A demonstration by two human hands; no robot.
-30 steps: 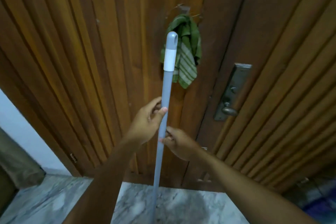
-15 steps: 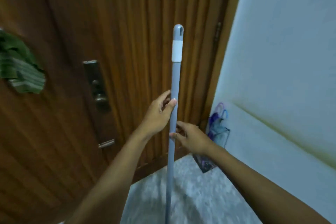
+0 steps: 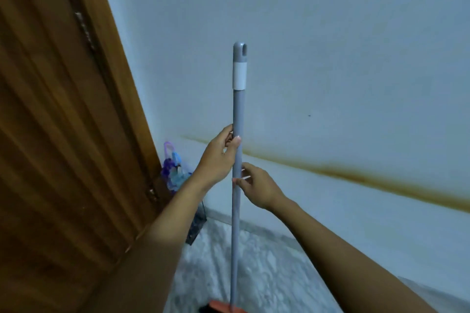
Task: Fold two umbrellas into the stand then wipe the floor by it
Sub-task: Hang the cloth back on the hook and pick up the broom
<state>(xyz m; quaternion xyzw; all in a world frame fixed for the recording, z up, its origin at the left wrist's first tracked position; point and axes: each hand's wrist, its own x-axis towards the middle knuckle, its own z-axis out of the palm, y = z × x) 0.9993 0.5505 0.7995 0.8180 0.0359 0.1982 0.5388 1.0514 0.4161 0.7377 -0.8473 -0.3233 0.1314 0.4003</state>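
Here, upright grey mop pole [image 3: 236, 213], left hand [image 3: 217, 160] curled round it, right hand [image 3: 259, 187] pinching it just below, orange mop head [image 3: 220, 307] on marble floor [image 3: 269, 264], umbrellas [image 3: 173, 171] beside wooden door [image 3: 63, 160].

Grey mop pole [image 3: 237, 109] upright — orange head [image 3: 223, 307] on floor [image 3: 267, 269], umbrellas [image 3: 174, 173] in corner stand [image 3: 195, 230]

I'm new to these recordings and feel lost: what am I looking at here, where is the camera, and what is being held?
No machine here: a person wears a wide-angle camera on the head, looking forward and down, so you see their own arms. The left hand grips a grey mop pole higher up; the right hand holds it just below. The pole stands nearly upright, its orange head down at the marble floor. In the corner between wooden door and pale wall, folded umbrellas sit in a stand.
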